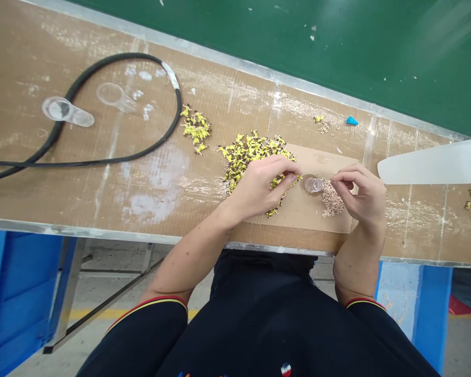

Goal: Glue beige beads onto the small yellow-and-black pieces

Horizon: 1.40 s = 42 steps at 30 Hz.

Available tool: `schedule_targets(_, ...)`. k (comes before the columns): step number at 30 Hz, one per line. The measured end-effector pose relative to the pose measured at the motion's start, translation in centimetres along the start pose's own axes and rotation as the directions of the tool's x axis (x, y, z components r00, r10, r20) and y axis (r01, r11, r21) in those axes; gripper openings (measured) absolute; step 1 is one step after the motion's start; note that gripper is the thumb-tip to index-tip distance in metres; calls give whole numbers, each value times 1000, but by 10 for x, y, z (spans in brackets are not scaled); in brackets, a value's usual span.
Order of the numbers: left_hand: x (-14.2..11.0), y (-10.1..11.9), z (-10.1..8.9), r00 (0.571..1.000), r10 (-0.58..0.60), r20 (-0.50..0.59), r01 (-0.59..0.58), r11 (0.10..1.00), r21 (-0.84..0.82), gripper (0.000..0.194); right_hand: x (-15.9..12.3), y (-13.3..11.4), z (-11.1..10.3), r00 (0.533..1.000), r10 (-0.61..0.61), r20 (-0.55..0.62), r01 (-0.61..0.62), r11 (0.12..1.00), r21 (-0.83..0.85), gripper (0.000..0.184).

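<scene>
Our left hand [259,188] pinches its fingertips together beside a clear plastic cup [313,185] on a cardboard sheet [302,214]; our right hand [361,193], fingers curled together, hangs over beige pieces [333,199] just right of the cup.

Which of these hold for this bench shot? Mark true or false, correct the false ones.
1. The left hand is beside a heap of yellow parts: true.
2. Pale pink small parts lie on a cardboard sheet: true.
3. The right hand grips a screwdriver: false, its fingers are close to a small clear round piece.
4. A blue crate stands on the bench top: false, it is below the bench at lower left.
5. A black cable lies on the bench: true.
</scene>
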<state>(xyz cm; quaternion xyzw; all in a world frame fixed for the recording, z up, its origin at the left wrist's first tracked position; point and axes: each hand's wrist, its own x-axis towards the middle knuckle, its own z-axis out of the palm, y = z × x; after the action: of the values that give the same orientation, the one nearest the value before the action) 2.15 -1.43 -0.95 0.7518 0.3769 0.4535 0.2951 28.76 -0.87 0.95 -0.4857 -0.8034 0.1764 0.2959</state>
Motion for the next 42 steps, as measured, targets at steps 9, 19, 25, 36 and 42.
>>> schedule_targets(9,-1,2,13,999,19,-26,-24,980,-199,16,-1,-18,12,995,-38,-87,51,986,160,12)
schedule_targets(19,-2,5,15,997,-35,-73,10,947,-321,17,0,-21,21,983,-125,-132,159,943,293,7)
schedule_targets(25,-4,5,24,995,-63,-77,23,898,-439,16,-1,-28,26,985,-101,-143,148,917,370,11)
schedule_targets(36,-4,6,30,987,-106,-119,25,841,-541,8,0,-36,32,984,-72,-163,138,888,439,15)
schedule_targets(42,-4,6,31,987,-79,-141,-5,857,-515,11,-1,-37,33,986,-48,-157,110,903,416,11)
